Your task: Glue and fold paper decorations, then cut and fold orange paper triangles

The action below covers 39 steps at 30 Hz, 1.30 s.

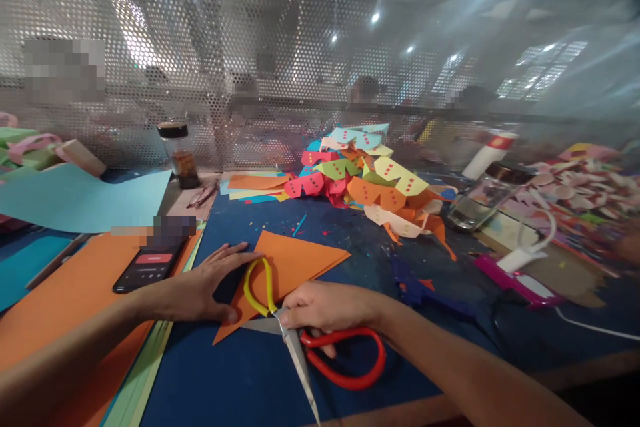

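Observation:
A folded orange paper triangle point(300, 257) lies on the dark blue table. My left hand point(203, 287) rests at its left side, fingers spread, fingertips and thumb on the paper. Scissors with one yellow and one red handle point(345, 373) stand wide open over the paper's lower edge. My right hand point(325, 310) is closed round them near the pivot and the red handle. One blade points down toward the table's front edge, the other points left, by the paper's lower edge.
Cut, folded coloured papers point(375, 180) are heaped at the back. Orange sheets point(75, 293) and a phone point(150, 260) lie left. A jar point(183, 157) stands behind them. At right are another jar point(480, 203), a magenta device point(520, 280) and more paper pieces point(580, 180).

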{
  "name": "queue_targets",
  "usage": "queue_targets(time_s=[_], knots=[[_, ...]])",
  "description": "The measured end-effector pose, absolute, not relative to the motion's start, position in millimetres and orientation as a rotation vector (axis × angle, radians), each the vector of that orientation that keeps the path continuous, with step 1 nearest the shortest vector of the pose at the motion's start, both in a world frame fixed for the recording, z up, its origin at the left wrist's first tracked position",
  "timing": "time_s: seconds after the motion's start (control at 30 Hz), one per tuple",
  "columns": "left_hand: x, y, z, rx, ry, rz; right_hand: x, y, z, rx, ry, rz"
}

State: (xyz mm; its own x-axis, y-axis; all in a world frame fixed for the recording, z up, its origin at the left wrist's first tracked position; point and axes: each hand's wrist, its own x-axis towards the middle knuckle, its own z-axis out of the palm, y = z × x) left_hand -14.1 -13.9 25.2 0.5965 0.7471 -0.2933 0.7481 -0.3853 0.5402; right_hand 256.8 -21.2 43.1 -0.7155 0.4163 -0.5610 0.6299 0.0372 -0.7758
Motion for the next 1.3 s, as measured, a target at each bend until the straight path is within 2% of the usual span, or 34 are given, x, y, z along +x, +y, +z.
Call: queue_targets(time_s=[1.3], knots=[[-18.3, -9.0, 17.5, 2.180, 1.128, 0.019, 252.4, -25.4, 46.6, 1.105, 2.161, -1.705]])
